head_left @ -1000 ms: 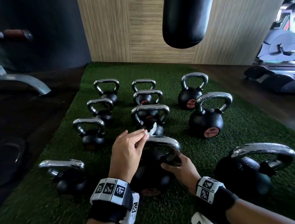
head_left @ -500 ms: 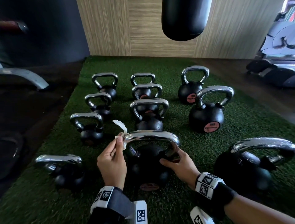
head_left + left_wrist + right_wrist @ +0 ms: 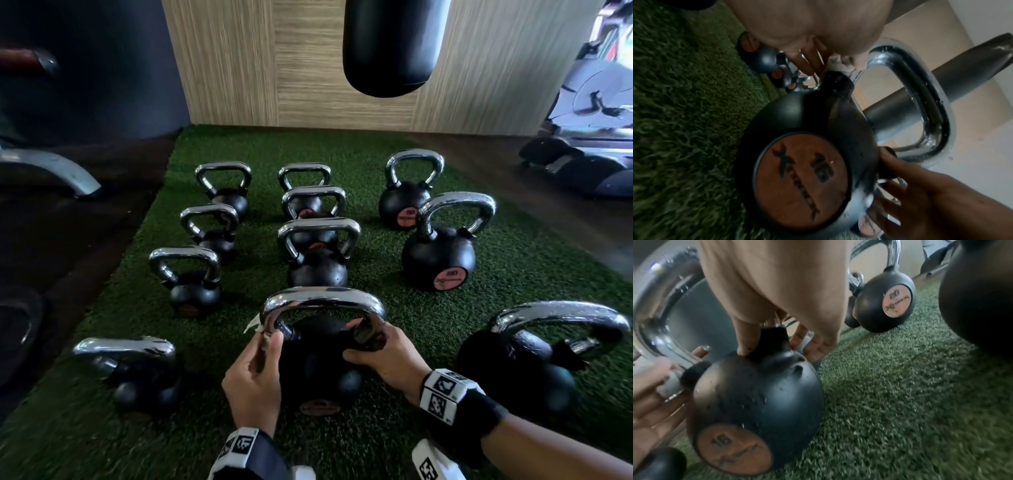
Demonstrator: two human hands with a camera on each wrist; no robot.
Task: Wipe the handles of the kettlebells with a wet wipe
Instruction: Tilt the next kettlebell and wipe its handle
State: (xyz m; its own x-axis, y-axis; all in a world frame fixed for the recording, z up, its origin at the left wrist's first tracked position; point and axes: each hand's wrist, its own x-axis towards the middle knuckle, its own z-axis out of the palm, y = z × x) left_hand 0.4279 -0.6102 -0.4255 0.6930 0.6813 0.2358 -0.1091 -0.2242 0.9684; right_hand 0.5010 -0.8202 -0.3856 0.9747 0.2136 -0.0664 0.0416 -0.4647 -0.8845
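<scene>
A black kettlebell (image 3: 318, 370) marked 16 stands nearest me on the green turf, its chrome handle (image 3: 322, 299) wet with droplets. My left hand (image 3: 263, 342) pinches a white wet wipe (image 3: 255, 325) against the left leg of that handle; the wipe (image 3: 838, 65) shows bunched between thumb and fingers in the left wrist view. My right hand (image 3: 371, 346) grips the base of the handle's right leg where it meets the ball (image 3: 756, 394), thumb on one side and fingers on the other (image 3: 812, 345).
Several more chrome-handled kettlebells stand on the turf (image 3: 394, 308) in rows behind and on both sides, the closest at left (image 3: 137, 370) and right (image 3: 534, 359). A black punching bag (image 3: 394, 44) hangs ahead before a wooden wall. Dark floor borders the turf.
My left hand carried the wipe from the top right of the handle across to its left end and down the left leg. The right hand stayed on the right leg.
</scene>
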